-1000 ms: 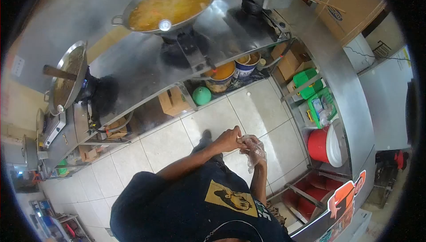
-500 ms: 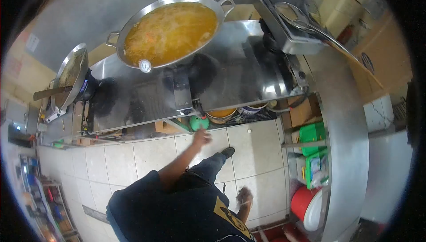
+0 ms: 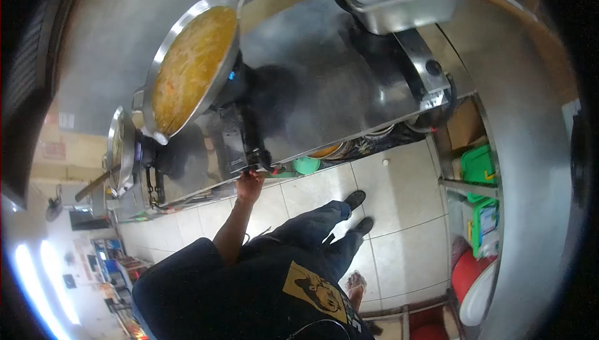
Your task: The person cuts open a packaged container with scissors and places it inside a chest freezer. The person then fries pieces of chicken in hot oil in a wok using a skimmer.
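Observation:
My left hand reaches to the front edge of the steel counter, its fingers closed round the burner's knob. The burner's control panel lies just beyond it. Above stands a large two-handled wok of bubbling yellow-orange liquid, with a dial thermometer at its rim and a blue flame glow beneath. Low beside my legs hangs my right hand in a clear plastic glove, fingers loosely apart, holding nothing that I can see.
A smaller wok with a wooden-handled tool stands farther left. At the upper right is a metal tray. Under the counters are a green ball-like object, green baskets and a red bucket with a white lid.
My hands have parted from the gloved right hand. The left has moved to the counter's front and closed on the knob; the right has dropped low. The view has shifted and tilted.

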`<state>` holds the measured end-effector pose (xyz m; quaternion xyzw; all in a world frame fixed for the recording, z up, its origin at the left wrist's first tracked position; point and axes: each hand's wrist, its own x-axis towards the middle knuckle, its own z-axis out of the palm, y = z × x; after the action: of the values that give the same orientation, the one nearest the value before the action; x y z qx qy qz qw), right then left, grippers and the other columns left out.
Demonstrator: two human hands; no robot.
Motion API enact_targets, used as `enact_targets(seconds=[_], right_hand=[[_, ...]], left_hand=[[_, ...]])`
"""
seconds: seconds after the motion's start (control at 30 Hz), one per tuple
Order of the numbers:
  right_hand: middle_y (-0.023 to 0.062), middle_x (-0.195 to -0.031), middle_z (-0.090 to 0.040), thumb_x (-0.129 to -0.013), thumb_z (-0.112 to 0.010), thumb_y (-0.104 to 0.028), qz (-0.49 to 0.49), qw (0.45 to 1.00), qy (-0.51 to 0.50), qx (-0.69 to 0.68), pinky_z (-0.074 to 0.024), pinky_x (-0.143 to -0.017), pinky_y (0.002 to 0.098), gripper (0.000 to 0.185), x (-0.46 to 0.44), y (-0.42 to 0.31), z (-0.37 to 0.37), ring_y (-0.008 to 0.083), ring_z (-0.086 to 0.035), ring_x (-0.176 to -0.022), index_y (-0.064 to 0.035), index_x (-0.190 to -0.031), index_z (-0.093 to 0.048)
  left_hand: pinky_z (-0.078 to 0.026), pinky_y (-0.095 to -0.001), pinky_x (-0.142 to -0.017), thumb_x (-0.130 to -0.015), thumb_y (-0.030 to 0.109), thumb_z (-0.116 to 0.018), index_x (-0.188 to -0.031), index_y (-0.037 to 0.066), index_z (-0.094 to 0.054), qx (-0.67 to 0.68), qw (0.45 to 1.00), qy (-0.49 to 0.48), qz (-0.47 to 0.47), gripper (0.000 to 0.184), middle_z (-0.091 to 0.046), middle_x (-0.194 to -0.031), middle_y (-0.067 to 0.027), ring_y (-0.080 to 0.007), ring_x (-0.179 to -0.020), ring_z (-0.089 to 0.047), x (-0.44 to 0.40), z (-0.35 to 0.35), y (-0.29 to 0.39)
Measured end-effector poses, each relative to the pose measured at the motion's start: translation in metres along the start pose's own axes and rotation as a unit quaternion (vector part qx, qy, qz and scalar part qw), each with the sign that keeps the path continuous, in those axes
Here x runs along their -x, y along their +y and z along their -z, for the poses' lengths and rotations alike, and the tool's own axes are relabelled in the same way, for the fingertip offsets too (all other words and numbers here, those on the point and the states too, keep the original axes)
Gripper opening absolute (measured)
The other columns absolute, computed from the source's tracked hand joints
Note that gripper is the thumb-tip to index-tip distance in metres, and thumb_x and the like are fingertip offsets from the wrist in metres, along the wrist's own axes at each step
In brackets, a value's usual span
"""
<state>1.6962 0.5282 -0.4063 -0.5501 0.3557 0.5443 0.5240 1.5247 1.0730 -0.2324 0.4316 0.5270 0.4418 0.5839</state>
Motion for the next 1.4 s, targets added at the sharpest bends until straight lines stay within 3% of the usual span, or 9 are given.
enact_targets(seconds=[0.03,0.07,0.17,0.2,0.3,0.37,0.47,1.0,1.4], right_hand=[[-0.0014,-0.068,-0.052,-0.091,-0.057,-0.026,-0.004,1.000,-0.015,0.012,-0.0381,-0.046,0.0295,0.015,0.002,0.001,-0.004,0.0137,-0.050,-0.057,-0.0144,-0.082,-0.056],[-0.0014,-0.066,-0.051,-0.091,-0.058,-0.025,-0.005,0.999,-0.027,0.023,-0.0366,-0.044,0.0288,0.015,0.004,0.001,-0.007,0.0132,-0.048,-0.053,-0.0148,-0.081,-0.055],[-0.0012,-0.066,-0.050,-0.092,-0.056,-0.023,-0.008,0.987,0.001,0.160,-0.0364,-0.044,0.0274,0.014,-0.011,0.026,0.007,0.0127,-0.046,-0.052,-0.0140,-0.081,-0.055],[-0.0010,-0.069,-0.051,-0.092,-0.056,-0.023,0.172,0.808,-0.071,0.560,-0.0379,-0.047,0.0276,0.014,-0.086,0.098,0.071,0.0130,-0.047,-0.054,-0.0129,-0.083,-0.055],[-0.0008,-0.068,-0.051,-0.092,-0.056,-0.022,-0.081,0.995,0.061,0.000,-0.0371,-0.047,0.0279,0.013,0.006,0.030,0.031,0.0129,-0.046,-0.054,-0.0130,-0.083,-0.056],[0.0000,-0.068,-0.051,-0.092,-0.056,-0.022,-0.051,0.996,0.041,-0.057,-0.0360,-0.046,0.0278,0.013,0.017,0.027,0.050,0.0126,-0.046,-0.053,-0.0129,-0.084,-0.055],[-0.0005,-0.067,-0.051,-0.091,-0.059,-0.023,-0.040,0.998,0.036,-0.044,-0.0352,-0.045,0.0276,0.010,0.028,0.002,0.077,0.0135,-0.046,-0.052,-0.0129,-0.088,-0.057],[0.0017,-0.078,-0.057,-0.083,-0.065,-0.028,0.279,0.921,-0.018,0.271,-0.0467,-0.054,0.0279,0.030,0.032,-0.317,-0.118,0.0114,-0.053,-0.065,-0.0065,-0.104,-0.060],[0.0150,-0.111,-0.062,-0.088,-0.048,-0.042,0.589,0.466,0.115,0.650,-0.0469,-0.092,0.0403,0.043,0.008,-0.450,-0.464,0.0311,-0.059,-0.107,-0.0080,-0.112,-0.060]], left_hand=[[-0.042,-0.0333,-0.070,-0.097,0.036,-0.040,-0.082,0.004,-0.052,0.424,0.886,0.045,0.185,0.038,-0.055,-0.072,-0.0070,-0.0203,-0.071,-0.053,0.005,-0.013,0.017],[-0.041,-0.0331,-0.069,-0.097,0.035,-0.040,-0.082,0.004,-0.053,0.125,0.989,-0.024,0.077,0.037,-0.055,-0.072,-0.0074,-0.0200,-0.071,-0.052,-0.006,0.004,-0.002],[-0.041,-0.0327,-0.066,-0.098,0.035,-0.039,-0.083,0.004,-0.053,-0.442,0.883,-0.016,-0.157,0.038,-0.054,-0.070,-0.0070,-0.0190,-0.068,-0.051,-0.015,0.028,-0.028],[-0.041,-0.0325,-0.066,-0.099,0.035,-0.038,-0.083,0.004,-0.053,-0.518,0.833,-0.014,-0.194,0.038,-0.054,-0.070,-0.0067,-0.0188,-0.067,-0.050,-0.014,0.029,-0.031],[-0.042,-0.0326,-0.064,-0.098,0.034,-0.041,-0.083,0.006,-0.054,-0.565,0.797,0.037,-0.208,0.035,-0.055,-0.070,-0.0055,-0.0179,-0.065,-0.051,-0.028,0.060,-0.047],[-0.043,-0.0323,-0.063,-0.098,0.033,-0.044,-0.084,0.007,-0.055,-0.155,0.987,0.011,-0.035,0.031,-0.056,-0.070,-0.0042,-0.0173,-0.065,-0.053,-0.034,0.066,-0.056],[-0.043,-0.0329,-0.063,-0.098,0.032,-0.046,-0.084,0.009,-0.055,0.301,0.941,0.102,0.118,0.028,-0.057,-0.071,-0.0028,-0.0171,-0.067,-0.056,-0.034,0.053,-0.057],[-0.049,-0.0282,-0.065,-0.092,0.036,-0.059,-0.090,0.016,-0.048,0.253,0.956,0.143,-0.044,0.023,-0.056,-0.078,0.0008,-0.0137,-0.071,-0.056,-0.022,0.021,-0.081],[-0.043,-0.0340,-0.076,-0.088,0.051,-0.059,-0.112,0.014,-0.051,0.179,0.960,0.048,0.212,0.046,-0.051,-0.098,-0.0022,-0.0205,-0.092,-0.050,0.014,0.037,-0.018]])
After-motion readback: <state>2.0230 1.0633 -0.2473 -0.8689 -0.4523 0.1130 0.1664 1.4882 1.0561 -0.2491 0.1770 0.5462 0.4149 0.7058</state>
